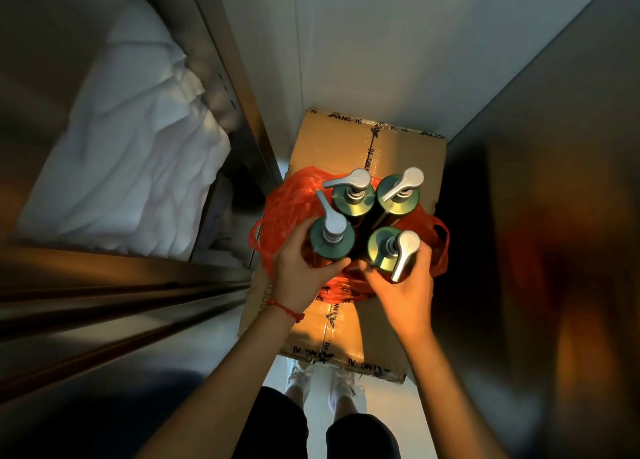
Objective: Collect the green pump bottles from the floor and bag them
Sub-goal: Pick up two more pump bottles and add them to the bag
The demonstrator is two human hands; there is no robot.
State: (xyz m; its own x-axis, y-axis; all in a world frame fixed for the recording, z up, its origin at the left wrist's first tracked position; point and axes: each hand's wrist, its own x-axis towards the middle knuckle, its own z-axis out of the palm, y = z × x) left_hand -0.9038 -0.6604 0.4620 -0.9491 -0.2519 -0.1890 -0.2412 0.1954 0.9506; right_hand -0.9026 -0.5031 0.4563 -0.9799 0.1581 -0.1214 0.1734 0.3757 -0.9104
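Observation:
Several green pump bottles with silver pump heads stand upright in a cluster on a red plastic bag (287, 213), which lies spread on a cardboard box (408, 154). My left hand (301, 268) wraps around the near-left bottle (330, 239). My right hand (405, 285) grips the near-right bottle (382, 247). Two more bottles stand just behind, the far-left bottle (353, 199) and the far-right bottle (398, 195). The bag's handles stick out at both sides.
The taped box fills a narrow gap between a white wall (363, 43) and a metal panel (554, 181) on the right. A metal shelf (221, 278) with white linen (138, 147) stands on the left. My feet (322, 382) are below the box.

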